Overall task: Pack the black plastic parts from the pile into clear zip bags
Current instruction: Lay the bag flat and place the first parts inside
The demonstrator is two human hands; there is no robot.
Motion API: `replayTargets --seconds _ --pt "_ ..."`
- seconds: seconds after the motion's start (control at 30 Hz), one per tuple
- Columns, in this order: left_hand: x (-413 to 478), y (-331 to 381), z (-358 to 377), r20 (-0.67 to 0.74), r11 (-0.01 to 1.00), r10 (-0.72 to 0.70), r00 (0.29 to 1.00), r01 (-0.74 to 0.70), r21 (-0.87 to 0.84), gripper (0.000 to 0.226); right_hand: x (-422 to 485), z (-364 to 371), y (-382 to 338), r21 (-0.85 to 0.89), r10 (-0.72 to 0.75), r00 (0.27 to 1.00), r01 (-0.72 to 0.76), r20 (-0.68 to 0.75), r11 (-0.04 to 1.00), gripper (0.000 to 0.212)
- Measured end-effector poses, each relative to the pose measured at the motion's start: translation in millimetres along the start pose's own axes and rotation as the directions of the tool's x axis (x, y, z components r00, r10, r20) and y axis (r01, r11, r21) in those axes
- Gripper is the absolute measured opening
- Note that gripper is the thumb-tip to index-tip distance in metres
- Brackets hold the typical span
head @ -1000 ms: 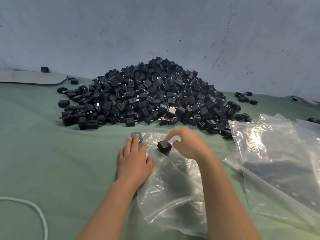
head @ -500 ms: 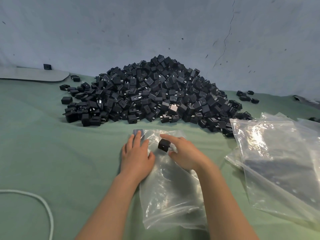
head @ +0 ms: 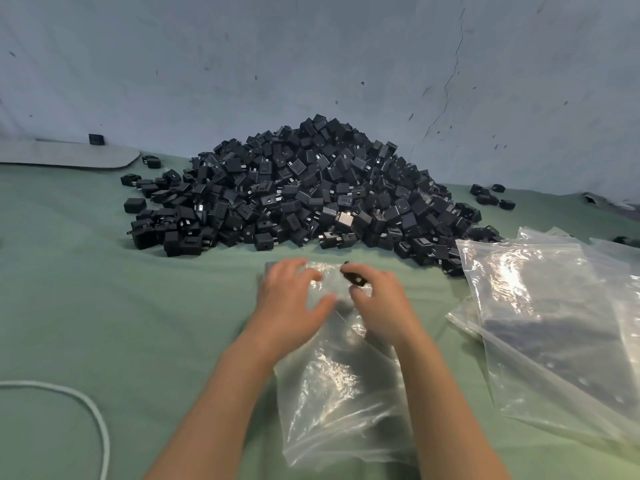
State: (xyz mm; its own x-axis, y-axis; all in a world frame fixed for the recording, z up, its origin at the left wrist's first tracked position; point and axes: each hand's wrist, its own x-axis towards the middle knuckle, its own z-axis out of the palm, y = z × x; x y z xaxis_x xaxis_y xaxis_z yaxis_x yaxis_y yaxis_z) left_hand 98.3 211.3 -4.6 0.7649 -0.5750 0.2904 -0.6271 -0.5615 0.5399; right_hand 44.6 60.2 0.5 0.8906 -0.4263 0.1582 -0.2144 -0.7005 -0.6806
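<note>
Just in front of the large pile of black plastic parts (head: pixel 304 195) lies a clear crumpled zip bag (head: pixel 339 393). The left hand (head: pixel 291 299) rests on its mouth, fingers spread and loose — the right hand (head: pixel 384 303) pinches one small black plastic part (head: pixel 355 279) over that mouth.

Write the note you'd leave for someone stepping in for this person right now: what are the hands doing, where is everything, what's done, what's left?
Left hand: open, resting on the mouth of the bag.
Right hand: pinches one part at that mouth, not yet inside.
Pile: large, beyond the bag on the green cloth.
More bags lie to the right; I can't tell whether any are filled.
Done: one part picked up.
Left: slip it in, then pack nearly the whole pile.
</note>
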Motion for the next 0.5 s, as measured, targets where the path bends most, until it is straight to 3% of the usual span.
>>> replayTargets --seconds 0.07,0.13,0.17,0.27,0.33,0.43,0.5 --pt "-12 23 -15 0.289 0.985 0.148 0.946 -0.114 -0.132 0.067 -5 -17 -8 0.2 0.004 0.995 0.016 -0.104 0.98 0.039" --pt "-29 39 -18 0.548 0.975 0.214 0.809 -0.209 -0.073 0.084 -19 -34 -20 0.474 0.016 0.995 0.032 -0.098 0.88 0.036" --pt "-37 43 -16 0.601 0.967 0.21 0.771 -0.255 -0.011 0.084 -27 -41 -25 0.594 -0.001 0.998 0.038 -0.063 0.804 0.034" --pt "-52 45 -2 0.647 0.965 0.134 0.751 -0.247 0.087 0.061 -53 -59 -32 0.859 -0.157 0.985 0.021 0.069 0.511 0.03" --pt "-53 43 3 0.634 0.979 0.115 0.765 -0.196 0.06 0.041 -70 -64 -33 0.916 -0.245 0.962 -0.014 0.122 0.401 0.031" --pt "-47 43 -2 0.59 0.987 0.161 0.791 -0.123 -0.104 0.025 -96 -61 -29 0.916 -0.331 0.926 -0.039 0.184 0.399 0.03" --pt "-44 40 -11 0.537 0.975 0.149 0.831 -0.031 -0.222 0.021 -112 -59 -27 0.849 -0.345 0.917 0.011 0.203 0.528 0.028"
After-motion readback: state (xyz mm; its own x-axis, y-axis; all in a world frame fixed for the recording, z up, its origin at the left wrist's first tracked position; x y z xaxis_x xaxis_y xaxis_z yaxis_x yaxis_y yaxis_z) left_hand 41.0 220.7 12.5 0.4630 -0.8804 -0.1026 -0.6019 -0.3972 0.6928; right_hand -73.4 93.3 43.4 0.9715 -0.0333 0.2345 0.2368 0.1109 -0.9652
